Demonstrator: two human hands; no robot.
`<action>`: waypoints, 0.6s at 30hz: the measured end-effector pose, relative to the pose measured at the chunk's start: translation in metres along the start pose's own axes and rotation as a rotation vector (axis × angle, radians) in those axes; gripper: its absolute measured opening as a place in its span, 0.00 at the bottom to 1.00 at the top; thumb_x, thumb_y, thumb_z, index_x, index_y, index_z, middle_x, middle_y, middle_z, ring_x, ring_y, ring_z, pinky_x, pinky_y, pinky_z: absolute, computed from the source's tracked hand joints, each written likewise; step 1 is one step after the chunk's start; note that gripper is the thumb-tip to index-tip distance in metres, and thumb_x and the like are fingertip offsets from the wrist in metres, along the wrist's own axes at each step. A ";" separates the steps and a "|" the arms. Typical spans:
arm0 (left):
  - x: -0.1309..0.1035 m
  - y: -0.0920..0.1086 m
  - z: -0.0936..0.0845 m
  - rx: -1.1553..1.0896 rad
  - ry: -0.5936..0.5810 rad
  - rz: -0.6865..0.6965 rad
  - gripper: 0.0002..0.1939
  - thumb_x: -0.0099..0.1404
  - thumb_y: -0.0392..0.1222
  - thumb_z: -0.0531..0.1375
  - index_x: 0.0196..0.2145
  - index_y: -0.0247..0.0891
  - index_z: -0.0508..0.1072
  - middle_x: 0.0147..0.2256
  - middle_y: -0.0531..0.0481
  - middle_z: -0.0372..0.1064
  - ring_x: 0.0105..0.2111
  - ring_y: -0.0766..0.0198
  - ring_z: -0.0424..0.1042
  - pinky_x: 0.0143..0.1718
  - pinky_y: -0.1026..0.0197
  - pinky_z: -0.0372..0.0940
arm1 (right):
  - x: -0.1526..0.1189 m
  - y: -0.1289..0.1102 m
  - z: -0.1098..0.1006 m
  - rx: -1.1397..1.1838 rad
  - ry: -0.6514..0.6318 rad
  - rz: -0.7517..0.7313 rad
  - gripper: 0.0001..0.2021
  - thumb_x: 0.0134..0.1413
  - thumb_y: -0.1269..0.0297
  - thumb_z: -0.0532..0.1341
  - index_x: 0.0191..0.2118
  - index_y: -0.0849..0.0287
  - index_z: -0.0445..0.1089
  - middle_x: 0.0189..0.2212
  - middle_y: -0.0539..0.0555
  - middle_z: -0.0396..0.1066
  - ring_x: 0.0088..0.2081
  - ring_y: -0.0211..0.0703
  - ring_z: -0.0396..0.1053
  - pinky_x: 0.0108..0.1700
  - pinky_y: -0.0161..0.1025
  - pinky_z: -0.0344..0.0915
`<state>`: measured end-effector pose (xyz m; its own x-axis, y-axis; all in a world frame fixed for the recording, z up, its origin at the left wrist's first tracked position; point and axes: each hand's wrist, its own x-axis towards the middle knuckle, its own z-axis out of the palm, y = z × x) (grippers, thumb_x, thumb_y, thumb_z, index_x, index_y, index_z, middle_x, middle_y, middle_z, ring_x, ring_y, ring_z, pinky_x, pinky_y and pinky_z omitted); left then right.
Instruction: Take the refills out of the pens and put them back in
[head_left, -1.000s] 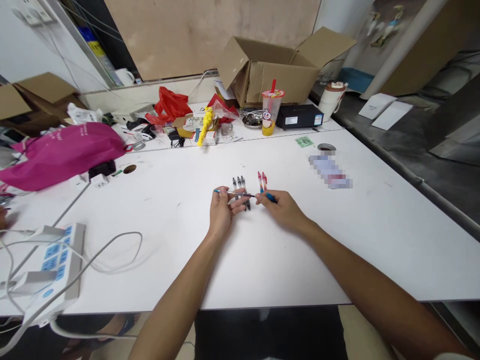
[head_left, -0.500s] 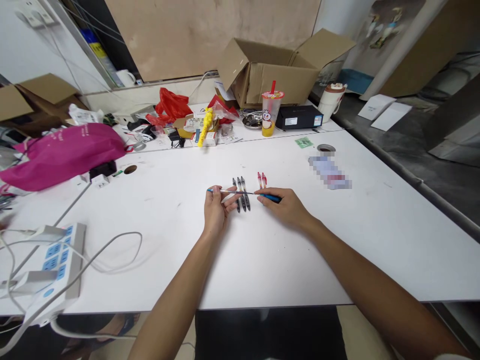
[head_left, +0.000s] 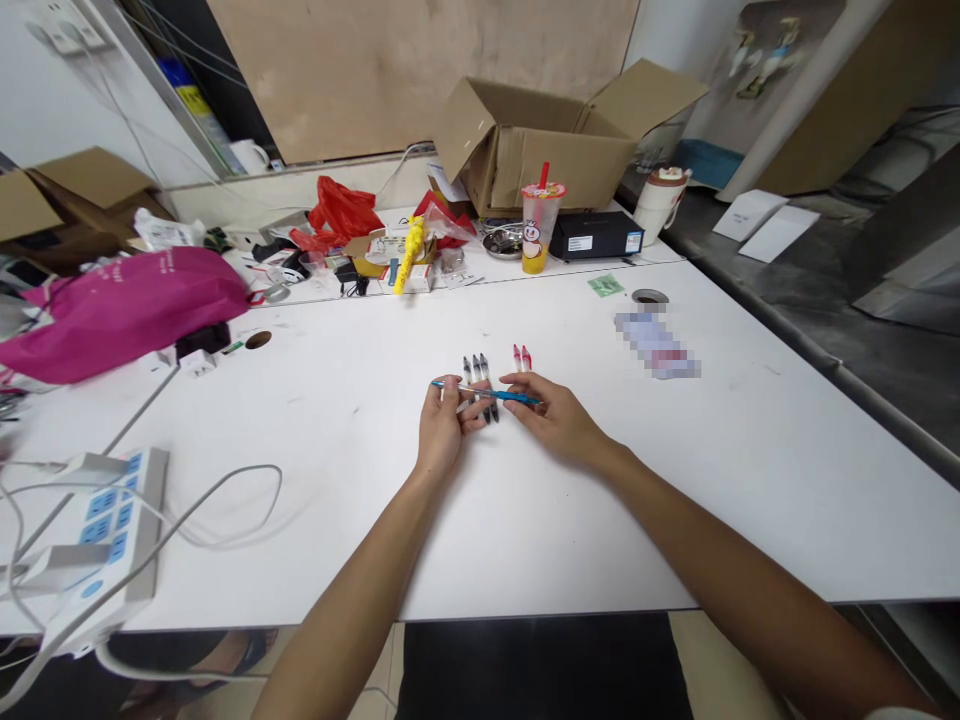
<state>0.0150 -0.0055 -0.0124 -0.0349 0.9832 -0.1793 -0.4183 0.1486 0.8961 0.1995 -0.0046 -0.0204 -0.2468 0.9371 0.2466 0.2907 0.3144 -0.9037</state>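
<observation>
Between thumb and fingers my left hand (head_left: 441, 425) pinches a thin pen refill (head_left: 471, 389) with a blue end, its other fingers spread beneath. My right hand (head_left: 559, 418) grips the blue pen barrel (head_left: 517, 397). The refill meets the barrel's left end, in line with it; how deep it sits inside cannot be seen. Under the hands lie several black pens (head_left: 475, 368) side by side, partly covered by my left fingers. Red pens (head_left: 522, 357) lie just beyond my right fingers, their lower parts hidden.
A power strip (head_left: 142, 500) with looping cables is on the left, near a magenta bag (head_left: 135, 305). Along the back stand a drink cup (head_left: 540, 230), a black box (head_left: 598, 236) and an open carton (head_left: 559, 155). A tape roll (head_left: 649, 298) lies right.
My hands have come closer together. Less of the refill shows between them, and it has slid toward the blue barrel. The pens on the table stay where they were.
</observation>
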 end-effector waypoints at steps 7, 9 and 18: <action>-0.002 -0.002 0.001 0.028 -0.084 -0.024 0.18 0.67 0.54 0.64 0.42 0.39 0.65 0.48 0.38 0.79 0.39 0.60 0.82 0.29 0.67 0.73 | -0.001 -0.003 -0.002 0.014 0.016 0.108 0.17 0.67 0.48 0.56 0.35 0.56 0.70 0.27 0.50 0.71 0.27 0.40 0.64 0.33 0.40 0.62; -0.002 -0.001 0.001 0.013 -0.065 -0.011 0.17 0.67 0.53 0.64 0.43 0.39 0.65 0.49 0.38 0.78 0.40 0.60 0.82 0.30 0.67 0.74 | 0.000 -0.003 -0.002 0.025 0.054 0.070 0.13 0.64 0.51 0.59 0.41 0.55 0.69 0.34 0.52 0.73 0.34 0.42 0.68 0.37 0.41 0.64; 0.002 0.004 -0.003 -0.020 -0.009 0.007 0.15 0.68 0.48 0.65 0.41 0.38 0.65 0.48 0.37 0.79 0.38 0.61 0.82 0.31 0.67 0.74 | 0.000 -0.004 -0.004 0.012 -0.041 0.111 0.13 0.65 0.50 0.57 0.38 0.55 0.67 0.30 0.50 0.69 0.28 0.40 0.62 0.32 0.40 0.59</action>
<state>0.0110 -0.0035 -0.0105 -0.0299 0.9851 -0.1691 -0.4364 0.1394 0.8889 0.2023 -0.0048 -0.0148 -0.2515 0.9590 0.1305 0.3070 0.2069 -0.9290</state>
